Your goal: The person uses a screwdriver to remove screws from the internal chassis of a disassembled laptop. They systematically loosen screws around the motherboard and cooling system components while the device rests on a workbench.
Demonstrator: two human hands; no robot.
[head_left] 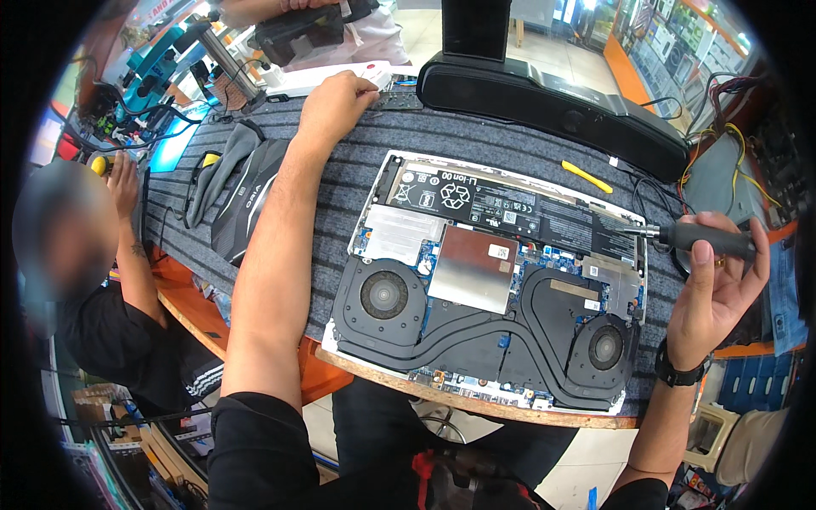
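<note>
Grey ribbed mat point(340, 183) covers a wooden bench point(501, 410) (bright shop behind).

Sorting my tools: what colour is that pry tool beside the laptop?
Yellow pry tool, head view.

One opened laptop point(489, 280) lay between the two hands, its underside exposed. Inside it were two round cooling fans, one point(384, 294) nearer the left hand point(333, 104) and one point(605, 347) below the right hand point(722, 280). One long black battery point(510, 204) ran along its far edge, and one square metal shield plate point(472, 268) sat at its middle. The right hand held one black-handled screwdriver point(701, 236). One yellow pry tool point(586, 176) lay beyond the right hand. One long black speaker bar point(552, 106) stood to the right of the left hand. One other person's hand point(123, 183) showed far left of the left hand.
</note>
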